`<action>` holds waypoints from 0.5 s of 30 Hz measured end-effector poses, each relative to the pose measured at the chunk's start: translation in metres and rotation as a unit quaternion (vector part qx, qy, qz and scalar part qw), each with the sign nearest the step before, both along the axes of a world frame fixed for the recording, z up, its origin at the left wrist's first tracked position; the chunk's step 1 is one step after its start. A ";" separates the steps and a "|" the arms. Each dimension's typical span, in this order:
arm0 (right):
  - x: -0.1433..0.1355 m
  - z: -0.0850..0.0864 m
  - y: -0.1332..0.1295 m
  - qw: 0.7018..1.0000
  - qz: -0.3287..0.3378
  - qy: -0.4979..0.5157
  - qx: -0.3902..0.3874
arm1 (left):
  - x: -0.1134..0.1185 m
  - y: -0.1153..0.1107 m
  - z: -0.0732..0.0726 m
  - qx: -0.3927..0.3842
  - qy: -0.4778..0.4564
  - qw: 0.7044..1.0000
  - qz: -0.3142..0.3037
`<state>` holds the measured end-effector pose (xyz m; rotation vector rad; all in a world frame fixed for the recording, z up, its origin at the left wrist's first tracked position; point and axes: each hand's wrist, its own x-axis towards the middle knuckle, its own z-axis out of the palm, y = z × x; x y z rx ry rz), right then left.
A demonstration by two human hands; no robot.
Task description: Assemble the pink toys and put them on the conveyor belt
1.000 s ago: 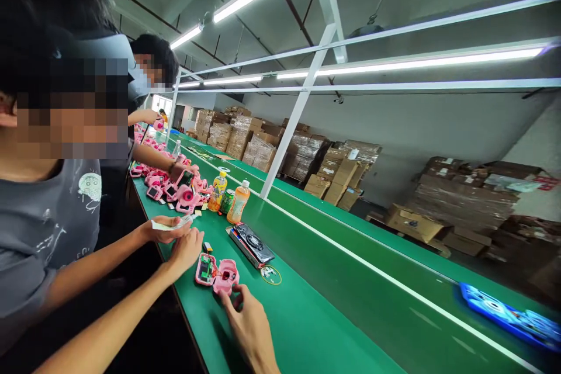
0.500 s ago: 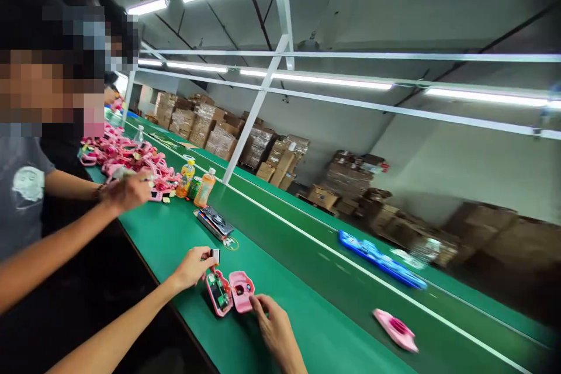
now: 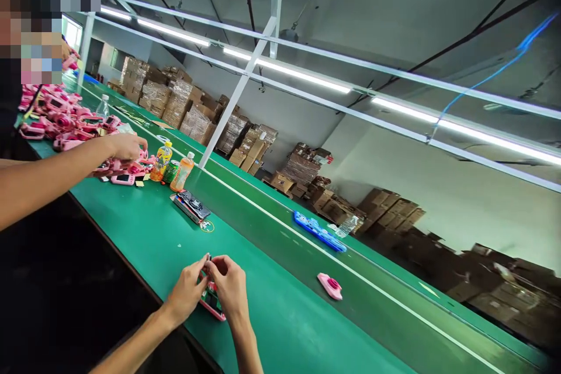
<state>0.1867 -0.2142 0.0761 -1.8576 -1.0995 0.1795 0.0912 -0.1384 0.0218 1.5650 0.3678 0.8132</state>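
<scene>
On the green bench lies half of a pink toy-camera casing (image 3: 214,311), its inside up, with a green circuit board (image 3: 212,299) in it. My left hand (image 3: 186,291) is closed over the casing's upper end, pinching a small flat piece (image 3: 208,258) that shows only as a dark, narrow edge. My right hand (image 3: 230,285) comes in from the other side, thumb and fingertips closed at the same piece. Its fingers cover part of the casing. The other casing half is hidden from view.
A pink shell part (image 3: 329,286) and a blue tray (image 3: 319,232) lie on the belt (image 3: 272,222). Further left are a dark boxed item (image 3: 191,205), drink bottles (image 3: 182,172), a green can (image 3: 170,171) and a pink casing heap (image 3: 65,120). A co-worker's hand (image 3: 127,148) reaches over the heap.
My right hand has moved left from the pink back half to meet my left hand at the small piece. The view has swung right. The co-worker's hand now reaches over the heap.
</scene>
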 end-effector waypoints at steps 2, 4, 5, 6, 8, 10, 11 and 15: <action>0.000 0.002 0.004 0.999 0.033 0.000 0.004 | 0.001 0.000 -0.001 -0.015 -0.015 1.000 -0.009; 0.001 0.004 0.007 0.999 0.044 -0.021 0.013 | 0.002 0.001 0.000 -0.030 -0.022 0.999 -0.024; 0.002 0.004 0.009 0.998 0.041 -0.035 0.015 | 0.002 0.002 0.000 -0.034 -0.022 0.999 -0.029; 0.003 0.003 0.010 0.998 0.036 -0.048 0.014 | 0.001 0.003 0.001 -0.037 -0.019 0.999 -0.033; 0.005 0.001 0.012 0.997 0.032 -0.065 0.006 | 0.000 0.006 0.001 -0.041 -0.013 0.999 -0.032; 0.007 0.000 0.012 0.997 0.039 -0.066 -0.004 | 0.000 0.009 0.002 -0.052 -0.010 0.998 -0.029; 0.008 0.000 0.012 0.997 0.043 -0.068 -0.010 | -0.001 0.009 0.002 -0.056 -0.008 0.998 -0.030; 0.010 0.001 0.010 0.994 0.045 -0.091 -0.033 | -0.002 0.009 0.004 -0.061 -0.004 0.998 -0.035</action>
